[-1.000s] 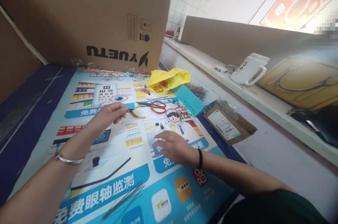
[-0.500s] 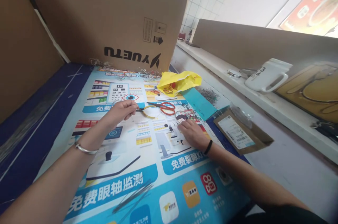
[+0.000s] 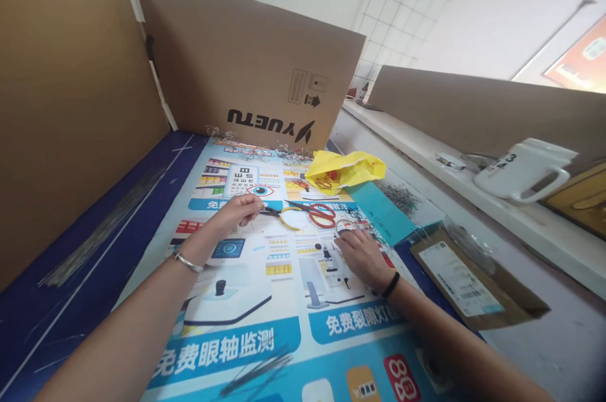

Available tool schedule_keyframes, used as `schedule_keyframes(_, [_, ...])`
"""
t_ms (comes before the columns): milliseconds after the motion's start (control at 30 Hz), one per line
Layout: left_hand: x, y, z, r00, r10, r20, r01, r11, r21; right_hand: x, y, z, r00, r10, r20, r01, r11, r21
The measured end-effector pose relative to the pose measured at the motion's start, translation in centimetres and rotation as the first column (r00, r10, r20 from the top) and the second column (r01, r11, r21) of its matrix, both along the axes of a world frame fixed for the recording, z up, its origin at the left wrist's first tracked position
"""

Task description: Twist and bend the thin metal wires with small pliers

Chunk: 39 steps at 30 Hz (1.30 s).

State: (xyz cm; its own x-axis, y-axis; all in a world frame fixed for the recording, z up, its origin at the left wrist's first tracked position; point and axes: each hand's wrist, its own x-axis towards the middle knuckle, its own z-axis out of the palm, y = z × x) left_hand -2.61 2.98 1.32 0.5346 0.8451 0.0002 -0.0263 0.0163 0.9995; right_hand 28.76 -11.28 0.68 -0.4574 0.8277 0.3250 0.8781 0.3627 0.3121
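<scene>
My left hand is closed in a pinch at the tip of the yellow-handled pliers, which lie on the printed eye-care poster. What the pinch holds is too thin to name. Red-handled scissors lie just right of the pliers. My right hand rests flat on the poster with fingers stretched out, its fingertips at a small round object below the scissors. A silver bangle is on my left wrist and a black band on my right.
A big cardboard box stands at the back, a cardboard wall on the left. A yellow bag, teal sheet, pile of metal bits and labelled brown package lie right. A white mug sits on the ledge. Thin wires lie near me.
My right hand has slid forward across the poster to just below the scissors. My left hand has stayed pinched at the pliers. The view has tilted up.
</scene>
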Motion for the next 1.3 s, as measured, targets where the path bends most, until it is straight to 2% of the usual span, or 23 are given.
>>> schedule_keyframes(133, [-0.4, 0.3, -0.3, 1.0, -0.009, -0.03, 0.009, 1.0, -0.025, -1.3, 2.6, 1.9, 0.998, -0.056, -0.03, 0.056, 0.998, -0.01])
schedule_keyframes(267, [-0.4, 0.3, -0.6, 0.998, -0.033, -0.06, 0.031, 0.999, -0.024, -3.8, 6.3, 3.4, 0.983, -0.182, -0.005, 0.179, 0.971, -0.16])
schedule_keyframes(367, [-0.3, 0.3, -0.8, 0.995, -0.054, -0.087, 0.053, 0.998, -0.013, -5.0, 9.1, 3.5, 0.963, -0.26, 0.074, 0.27, 0.914, -0.304])
schedule_keyframes(500, [-0.1, 0.2, -0.8, 0.993, -0.076, -0.089, 0.076, 0.997, 0.001, -5.2, 11.0, 2.6, 0.954, -0.289, 0.084, 0.3, 0.898, -0.322])
schedule_keyframes(700, [0.1, 0.1, -0.7, 0.99, -0.078, -0.114, 0.08, 0.997, 0.01, -5.7, 11.1, 2.1, 0.953, -0.303, 0.03, 0.299, 0.914, -0.273])
schedule_keyframes(733, [0.1, 0.1, -0.7, 0.991, -0.076, -0.114, 0.078, 0.997, 0.014, -6.0, 11.0, 2.1, 0.963, -0.27, 0.005, 0.262, 0.927, -0.27])
schedule_keyframes(800, [0.2, 0.1, -0.8, 0.991, -0.076, -0.11, 0.079, 0.997, 0.023, -6.9, 10.7, 1.9, 0.99, -0.121, -0.078, 0.093, 0.951, -0.295])
schedule_keyframes(867, [0.2, 0.2, -0.9, 0.991, -0.081, -0.108, 0.084, 0.996, 0.026, -7.7, 10.4, 1.7, 0.991, 0.017, -0.136, -0.06, 0.947, -0.316])
schedule_keyframes(900, [0.3, 0.2, -1.0, 0.991, -0.084, -0.108, 0.087, 0.996, 0.025, -8.1, 10.3, 1.5, 0.988, 0.047, -0.148, -0.092, 0.946, -0.311])
schedule_keyframes(1133, [0.5, 0.0, -0.9, 0.985, -0.097, -0.144, 0.105, 0.993, 0.048, -10.6, 9.7, 1.0, 0.997, -0.033, -0.076, 0.014, 0.97, -0.241])
schedule_keyframes(1300, [0.6, -0.1, -0.9, 0.984, -0.077, -0.16, 0.086, 0.995, 0.048, -11.5, 9.5, 0.8, 0.987, -0.144, -0.078, 0.118, 0.956, -0.27])
